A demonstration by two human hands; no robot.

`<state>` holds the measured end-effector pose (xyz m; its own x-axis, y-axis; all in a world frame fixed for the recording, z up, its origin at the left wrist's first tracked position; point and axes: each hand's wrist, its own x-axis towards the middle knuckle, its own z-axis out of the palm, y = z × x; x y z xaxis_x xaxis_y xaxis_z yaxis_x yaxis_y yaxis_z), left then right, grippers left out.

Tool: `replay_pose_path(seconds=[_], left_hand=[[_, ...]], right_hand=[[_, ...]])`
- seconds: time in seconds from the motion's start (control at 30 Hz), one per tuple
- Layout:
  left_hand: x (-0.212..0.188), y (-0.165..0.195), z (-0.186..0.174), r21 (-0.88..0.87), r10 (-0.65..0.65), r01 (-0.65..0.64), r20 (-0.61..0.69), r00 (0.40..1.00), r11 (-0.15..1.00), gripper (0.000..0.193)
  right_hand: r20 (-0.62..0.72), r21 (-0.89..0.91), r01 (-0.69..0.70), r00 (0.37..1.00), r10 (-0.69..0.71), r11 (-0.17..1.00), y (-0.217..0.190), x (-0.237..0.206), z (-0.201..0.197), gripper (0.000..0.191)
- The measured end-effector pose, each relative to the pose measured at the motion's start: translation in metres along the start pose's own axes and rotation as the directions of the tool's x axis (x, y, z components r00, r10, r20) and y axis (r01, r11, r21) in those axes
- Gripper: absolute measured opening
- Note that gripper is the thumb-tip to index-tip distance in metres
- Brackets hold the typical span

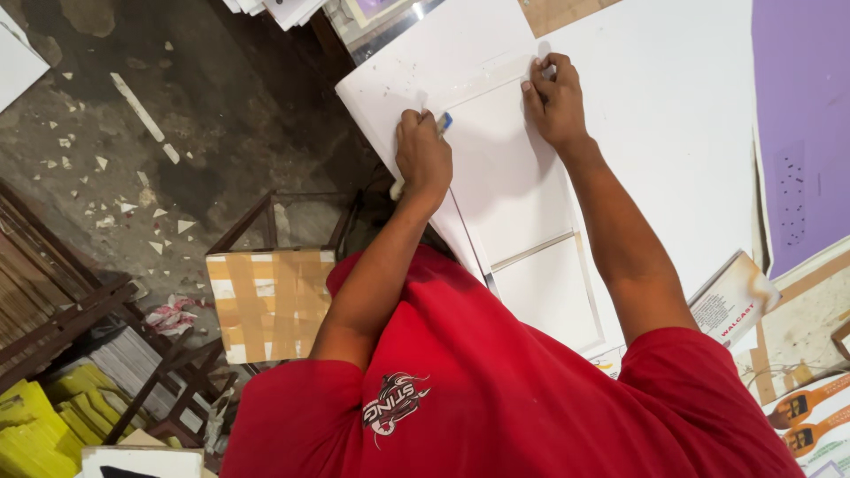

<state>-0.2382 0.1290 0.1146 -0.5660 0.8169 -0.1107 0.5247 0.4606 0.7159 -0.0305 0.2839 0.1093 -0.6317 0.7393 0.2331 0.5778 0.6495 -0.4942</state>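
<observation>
Red shirt cloth (496, 398) fills the near edge of the view, the person leaning over the bench (691, 115) with both bare arms stretched forward. Beside them on the left stands a stool (270, 301) whose seat is patched with brown tape, with yellow sheets (44, 416) stacked lower down and paper scraps scattered on the dark floor (133, 159). On the bench lies a large white board (522, 186), one corner hanging past the bench edge. The left hand (423, 159) is curled into a fist around a small knife (440, 126) with a pale blue tip, its point down on the board near a cut line. The right hand (554, 99) rests further up, fingers bent and pressing the board flat at the corner of the marked rectangle. A purple sheet (801, 115) lies at the far right, and a small booklet (733, 305) sits by the right elbow.
</observation>
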Motion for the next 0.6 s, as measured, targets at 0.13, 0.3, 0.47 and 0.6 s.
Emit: replay_pose_path(seconds=[0.13,0.3,0.47,0.6], left_hand=[[-0.007,-0.007,-0.003,-0.004,0.089,-0.090,-0.065,0.994,0.996,0.034],[0.000,-0.004,-0.003,-0.132,-0.161,0.139,-0.171,0.972,0.981,0.014],[0.021,-0.007,-0.003,-0.305,-0.423,0.397,-0.020,0.906,0.865,0.011],[0.040,-0.025,-0.021,-0.460,-0.359,0.433,0.242,0.901,0.775,0.017]], right_hand=[[0.107,0.292,-0.264,0.964,0.242,0.919,0.006,0.005,-0.011,0.019],[0.098,0.325,-0.531,0.842,0.531,0.782,-0.001,0.019,-0.006,0.024],[0.363,0.350,-0.615,0.784,0.503,0.707,0.005,0.044,-0.019,0.038],[0.669,0.380,-0.638,0.690,0.278,0.670,0.015,0.072,-0.051,0.032]])
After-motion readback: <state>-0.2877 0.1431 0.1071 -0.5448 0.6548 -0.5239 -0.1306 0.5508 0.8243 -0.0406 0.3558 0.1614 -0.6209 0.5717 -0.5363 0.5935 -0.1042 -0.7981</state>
